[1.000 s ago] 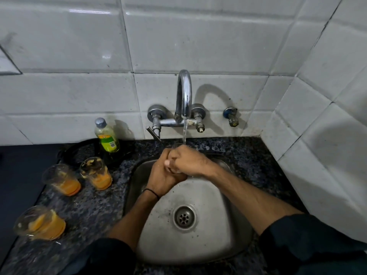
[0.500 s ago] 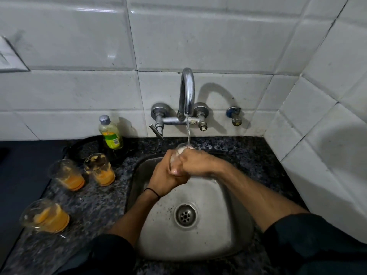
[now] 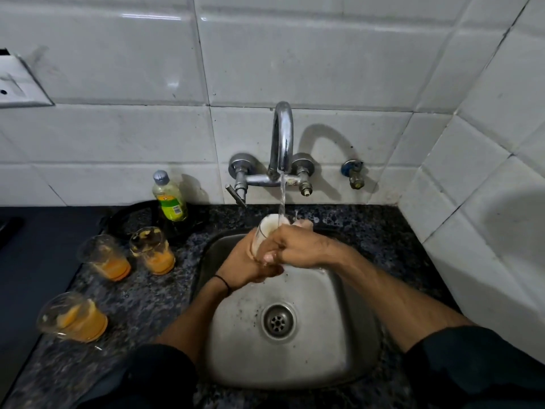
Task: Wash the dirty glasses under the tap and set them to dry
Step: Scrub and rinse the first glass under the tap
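A clear glass [image 3: 267, 230] stands upright over the steel sink [image 3: 348, 343], its mouth under the stream from the chrome tap [image 3: 282, 137]. My left hand [image 3: 240, 265] grips its lower part from the left. My right hand [image 3: 298, 246] wraps round it from the right, thumb pressed on the near side. Most of the glass is hidden by the fingers. Three dirty glasses with orange residue stand on the dark counter to the left: one [image 3: 153, 250] nearest the sink, one [image 3: 104, 258] beside it, one [image 3: 72, 318] nearer me.
A green-labelled bottle [image 3: 169, 196] stands by the wall behind the glasses, on a dark round thing [image 3: 132, 216]. White tiled walls close in behind and on the right. The speckled granite counter [image 3: 141, 299] runs left of the sink. A wall socket [image 3: 17, 81] sits far left.
The glass has risen out of my hands, so that its rim now shows under the running water. The head has shifted, so the scene sits further right.
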Demonstrator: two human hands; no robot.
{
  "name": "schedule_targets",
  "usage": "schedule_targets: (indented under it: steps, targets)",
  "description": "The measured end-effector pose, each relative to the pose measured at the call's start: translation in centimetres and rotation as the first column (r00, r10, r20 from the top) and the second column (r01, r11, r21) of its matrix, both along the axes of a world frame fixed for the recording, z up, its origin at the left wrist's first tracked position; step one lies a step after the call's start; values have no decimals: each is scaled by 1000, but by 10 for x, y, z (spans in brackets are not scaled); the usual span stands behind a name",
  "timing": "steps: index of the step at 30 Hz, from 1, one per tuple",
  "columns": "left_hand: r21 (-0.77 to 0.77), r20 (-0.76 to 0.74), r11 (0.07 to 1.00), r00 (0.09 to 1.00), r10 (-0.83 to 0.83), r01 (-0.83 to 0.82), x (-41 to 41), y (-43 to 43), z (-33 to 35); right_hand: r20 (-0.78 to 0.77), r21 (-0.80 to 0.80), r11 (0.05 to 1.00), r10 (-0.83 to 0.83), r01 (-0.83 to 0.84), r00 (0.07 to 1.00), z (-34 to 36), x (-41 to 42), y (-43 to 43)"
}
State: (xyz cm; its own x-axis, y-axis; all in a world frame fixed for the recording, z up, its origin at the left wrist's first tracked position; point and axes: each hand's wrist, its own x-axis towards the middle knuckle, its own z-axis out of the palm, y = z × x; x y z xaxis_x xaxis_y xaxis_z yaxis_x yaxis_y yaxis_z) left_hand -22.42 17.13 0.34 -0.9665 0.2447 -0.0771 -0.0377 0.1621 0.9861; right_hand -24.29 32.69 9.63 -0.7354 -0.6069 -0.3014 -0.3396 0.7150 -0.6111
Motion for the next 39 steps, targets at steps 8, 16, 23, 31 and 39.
schedule_targets:
  steps: [8,16,23,31,39]
  targets:
    - [-468,-187,861,974,123,-199,2,11,-7,306,-226,854,-394,468,867,-24,6,-13]
    - [-256,-61,965,995,-84,66,-7,-10,16,96,-191,978,-65,82,993,-18,14,9]
    - [-435,-270,879,960,76,-192,4,11,6,323,-310,871,-282,382,903,-22,6,-7]
    - [-416,-207,907,978,-23,-66,-6,-11,10,90,-271,947,-153,172,984,-25,10,8]
    - [-89,-79,991,992,-102,95,-8,-6,1,-45,-135,987,-95,88,994,-24,3,4]
